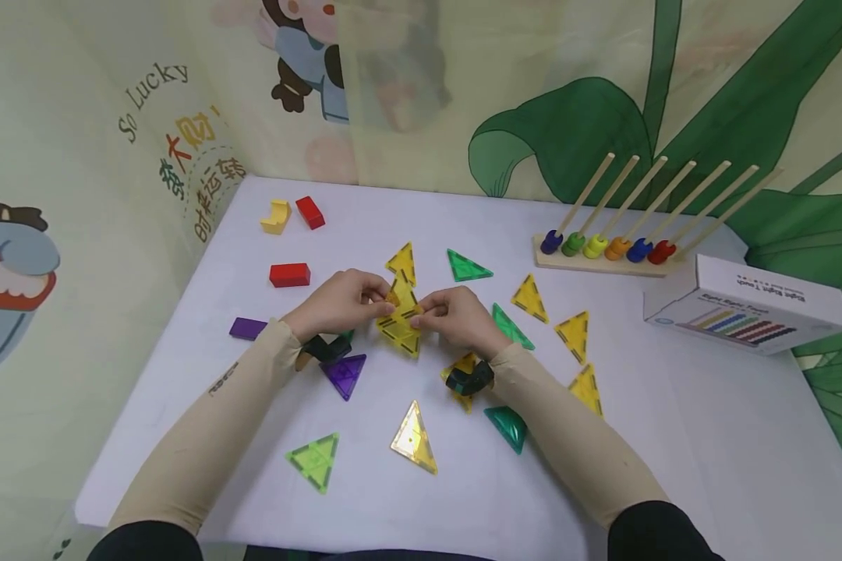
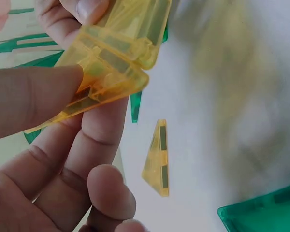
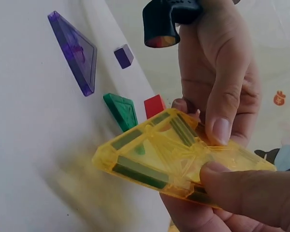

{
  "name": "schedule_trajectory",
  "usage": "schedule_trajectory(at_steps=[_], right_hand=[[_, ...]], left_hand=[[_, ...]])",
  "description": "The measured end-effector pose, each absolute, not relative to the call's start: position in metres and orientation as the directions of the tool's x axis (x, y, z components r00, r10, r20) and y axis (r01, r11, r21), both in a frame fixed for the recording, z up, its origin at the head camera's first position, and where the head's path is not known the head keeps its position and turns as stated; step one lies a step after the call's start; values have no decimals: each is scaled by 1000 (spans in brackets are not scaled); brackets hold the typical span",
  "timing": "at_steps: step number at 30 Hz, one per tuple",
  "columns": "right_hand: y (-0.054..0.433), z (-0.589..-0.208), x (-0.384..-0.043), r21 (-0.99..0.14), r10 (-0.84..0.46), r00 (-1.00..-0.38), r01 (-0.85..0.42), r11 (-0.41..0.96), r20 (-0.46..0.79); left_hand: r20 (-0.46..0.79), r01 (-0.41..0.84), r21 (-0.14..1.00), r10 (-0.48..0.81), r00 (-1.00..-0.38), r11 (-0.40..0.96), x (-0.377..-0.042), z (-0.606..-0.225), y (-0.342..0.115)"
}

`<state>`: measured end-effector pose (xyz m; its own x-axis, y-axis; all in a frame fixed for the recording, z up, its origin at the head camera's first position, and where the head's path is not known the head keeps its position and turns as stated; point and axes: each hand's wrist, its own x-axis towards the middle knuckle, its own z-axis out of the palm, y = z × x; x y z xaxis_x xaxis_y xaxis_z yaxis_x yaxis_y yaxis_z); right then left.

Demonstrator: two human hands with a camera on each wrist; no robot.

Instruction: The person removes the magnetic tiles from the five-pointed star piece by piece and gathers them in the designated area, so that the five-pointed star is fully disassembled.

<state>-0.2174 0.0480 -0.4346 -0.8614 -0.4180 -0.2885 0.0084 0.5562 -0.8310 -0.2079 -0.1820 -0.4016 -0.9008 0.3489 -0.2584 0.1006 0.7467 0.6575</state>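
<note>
My left hand (image 1: 344, 302) and right hand (image 1: 461, 318) hold yellow translucent magnetic tiles (image 1: 400, 333) between them, raised over the table. The left thumb (image 2: 34, 101) presses on one tile, with fingers behind it. From the other side, the right thumb (image 3: 246, 191) and fingers pinch the tiles. In the right wrist view, the yellow tiles (image 3: 145, 159) meet edge to edge, partly covered by fingertips. Just beyond the hands lies a yellow triangle tile (image 1: 404, 262). A purple triangle tile (image 1: 344, 376) is near the left wrist, and another yellow tile (image 1: 461, 375) is partly under the right wrist.
Green tiles (image 1: 467, 266), yellow tiles (image 1: 529, 298), a light green tile (image 1: 315, 460) and a pale yellow tile (image 1: 415, 440) lie around. Red blocks (image 1: 290, 274) and a yellow block (image 1: 277, 217) sit back left. A peg rack (image 1: 596, 265) and white box (image 1: 751, 300) stand at right.
</note>
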Motion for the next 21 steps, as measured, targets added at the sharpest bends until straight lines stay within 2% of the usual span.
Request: schedule_trajectory(at_steps=[3,7,10,17,21], right_hand=[[49,-432,-212,-815,-380,-872,35,579,-308],[49,-431,-207,-801,-380,-867,36,597,-322],[46,-434,-203,-803,-414,-857,0,596,-307],[37,-443,-196,-751,-463,-845,-118,650,-268],[33,-443,-196,-692,-459,-853,-176,700,-248]], left_hand=[[-263,108,656,361,-895,747,-210,-402,-184],[-262,70,647,307,-915,760,-213,-404,-190],[-266,44,634,272,-925,772,-216,-407,-193],[-357,61,568,312,-881,821,-220,-424,-188],[-336,69,511,273,-901,857,-220,-429,-184]])
